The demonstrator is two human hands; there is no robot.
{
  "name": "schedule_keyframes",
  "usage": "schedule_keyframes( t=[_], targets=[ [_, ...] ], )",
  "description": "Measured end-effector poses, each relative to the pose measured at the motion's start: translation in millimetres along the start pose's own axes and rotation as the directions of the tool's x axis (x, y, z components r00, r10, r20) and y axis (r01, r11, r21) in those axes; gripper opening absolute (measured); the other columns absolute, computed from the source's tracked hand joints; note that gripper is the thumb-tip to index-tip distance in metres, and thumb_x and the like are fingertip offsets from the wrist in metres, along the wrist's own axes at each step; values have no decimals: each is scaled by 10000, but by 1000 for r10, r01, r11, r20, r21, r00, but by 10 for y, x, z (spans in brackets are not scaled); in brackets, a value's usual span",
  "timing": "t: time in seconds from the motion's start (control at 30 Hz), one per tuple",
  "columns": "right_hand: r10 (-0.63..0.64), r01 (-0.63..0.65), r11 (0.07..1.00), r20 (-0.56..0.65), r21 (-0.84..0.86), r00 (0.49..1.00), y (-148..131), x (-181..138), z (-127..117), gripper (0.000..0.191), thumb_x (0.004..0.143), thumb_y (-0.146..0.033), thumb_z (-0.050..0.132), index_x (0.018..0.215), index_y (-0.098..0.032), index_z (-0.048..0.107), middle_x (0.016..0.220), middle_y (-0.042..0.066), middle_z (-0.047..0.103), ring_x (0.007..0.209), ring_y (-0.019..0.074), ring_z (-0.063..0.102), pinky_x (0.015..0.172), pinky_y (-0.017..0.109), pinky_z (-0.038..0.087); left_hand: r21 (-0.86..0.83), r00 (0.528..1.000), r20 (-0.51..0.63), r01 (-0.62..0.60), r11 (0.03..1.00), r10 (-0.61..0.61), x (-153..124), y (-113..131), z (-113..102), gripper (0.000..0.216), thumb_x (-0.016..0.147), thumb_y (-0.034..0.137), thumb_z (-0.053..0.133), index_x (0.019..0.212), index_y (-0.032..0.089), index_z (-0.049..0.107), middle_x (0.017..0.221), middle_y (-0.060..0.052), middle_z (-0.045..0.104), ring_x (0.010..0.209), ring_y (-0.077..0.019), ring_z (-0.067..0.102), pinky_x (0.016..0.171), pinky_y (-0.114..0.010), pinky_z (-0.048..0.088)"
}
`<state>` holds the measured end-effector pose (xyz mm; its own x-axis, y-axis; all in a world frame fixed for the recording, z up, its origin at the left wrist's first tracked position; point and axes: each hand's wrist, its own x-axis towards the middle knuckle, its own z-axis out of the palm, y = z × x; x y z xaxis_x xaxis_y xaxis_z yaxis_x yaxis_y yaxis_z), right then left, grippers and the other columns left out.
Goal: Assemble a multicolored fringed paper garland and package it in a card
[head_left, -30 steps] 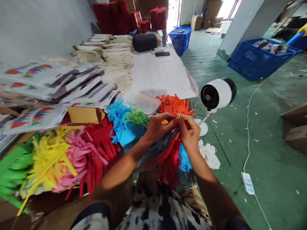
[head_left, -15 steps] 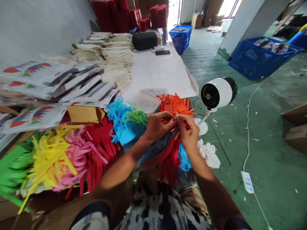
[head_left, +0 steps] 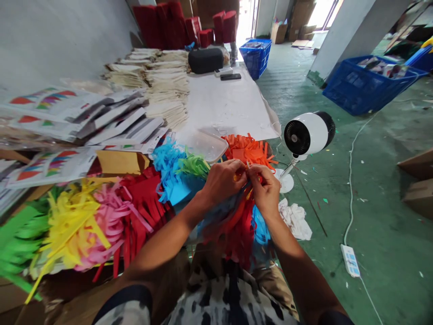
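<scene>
My left hand (head_left: pixel 223 179) and my right hand (head_left: pixel 265 187) meet above my lap, thumbs and fingertips pinched close together. Between them is the top of an orange-yellow paper tassel (head_left: pixel 248 194), mostly covered by the fingers. Below my hands hang red fringed strips (head_left: pixel 238 230), with blue fringe (head_left: pixel 260 225) beside my right wrist. Just beyond the fingers lies a heap of orange fringed paper (head_left: pixel 248 148). Light blue fringe (head_left: pixel 169 164) and a green bunch (head_left: pixel 193 166) sit left of my left hand.
Yellow (head_left: pixel 72 221), pink (head_left: pixel 110 221) and red fringed paper (head_left: pixel 147 198) line the left. A clear plastic tray (head_left: pixel 208 144) stands behind the heaps. Printed packets (head_left: pixel 50 113) are piled at left. A white fan (head_left: pixel 309 133) stands at right, near crumpled white tissue (head_left: pixel 294 219).
My fingers have shifted slightly at the pinched spot, and an orange-yellow bit now shows beside my left fingers. The view has tilted a little. The heaps stay put.
</scene>
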<state>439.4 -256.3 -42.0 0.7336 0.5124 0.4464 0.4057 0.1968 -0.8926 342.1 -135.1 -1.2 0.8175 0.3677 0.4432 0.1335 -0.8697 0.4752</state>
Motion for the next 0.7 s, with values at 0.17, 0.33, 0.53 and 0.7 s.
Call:
schedule_keyframes(
  t=[0.17, 0.33, 0.53, 0.7],
  targets=[
    [42, -42, 999, 11, 13, 999, -12, -4, 9, 171, 997, -398, 685, 981, -248, 767, 1001, 29, 776, 922, 203, 702, 877, 356, 544, -17, 997, -65, 49, 999, -50, -5, 9, -40, 42, 915, 253, 717, 919, 212, 720, 882, -29, 779, 800, -184, 723, 736, -295, 500],
    [102, -106, 993, 74, 54, 992, -15, -15, 33, 177, 982, -407, 696, 986, -245, 768, 966, 20, 779, 887, 200, 702, 833, 343, 547, -205, 987, -121, 78, 976, -104, 32, 21, -92, 94, 946, 248, 674, 867, 203, 697, 847, -8, 758, 783, -155, 710, 761, -279, 520],
    [94, -99, 994, 91, 47, 991, 22, -30, 47, 159, 978, -390, 701, 1004, -249, 770, 972, 16, 775, 889, 192, 701, 826, 329, 552, -335, 982, -39, 162, 928, -185, 68, -21, -110, 93, 910, 233, 684, 825, 196, 691, 786, 18, 734, 737, -137, 690, 751, -262, 544],
    [69, -74, 996, 103, 44, 992, 23, -31, 42, 139, 980, -367, 695, 1001, -253, 772, 979, 14, 771, 892, 188, 700, 829, 322, 547, -232, 988, -17, 143, 962, -151, 71, 6, -156, 72, 897, 207, 678, 825, 199, 676, 770, 16, 712, 718, -139, 661, 734, -272, 505]
  ],
)
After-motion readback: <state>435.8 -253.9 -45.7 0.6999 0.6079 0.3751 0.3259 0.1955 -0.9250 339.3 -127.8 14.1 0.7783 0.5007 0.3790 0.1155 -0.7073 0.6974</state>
